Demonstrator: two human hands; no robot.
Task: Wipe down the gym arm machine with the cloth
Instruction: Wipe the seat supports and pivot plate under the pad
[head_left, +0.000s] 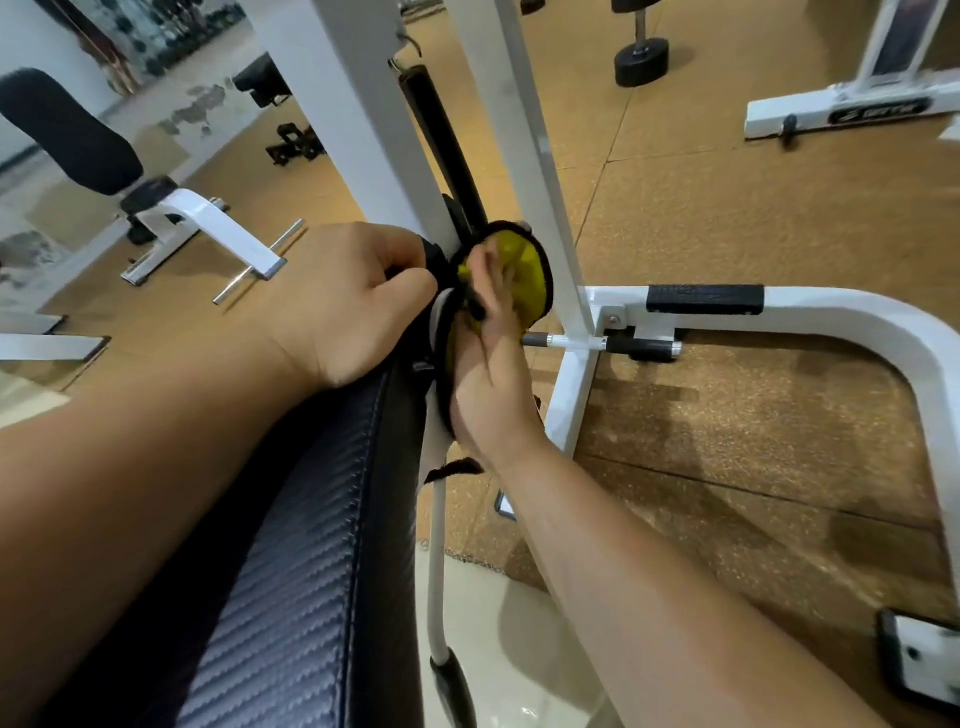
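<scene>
The right hand (493, 364), grip released and fingers flat, is pressing the yellow cloth (530, 265) against the white frame (545, 208). The left hand (343, 301) is clenching the top end of the dark pad (311, 519).

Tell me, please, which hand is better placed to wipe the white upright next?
The right hand: it presses the yellow cloth against the machine right beside the white upright. The left hand is curled round a black part at the pad's end and holds no cloth.

You're in a gym, white machine frame (540, 171) before you, black padded bench (67, 135) left, dumbbell (641, 62) on tan rubber flooring (727, 218) (speckled tiles).
</scene>
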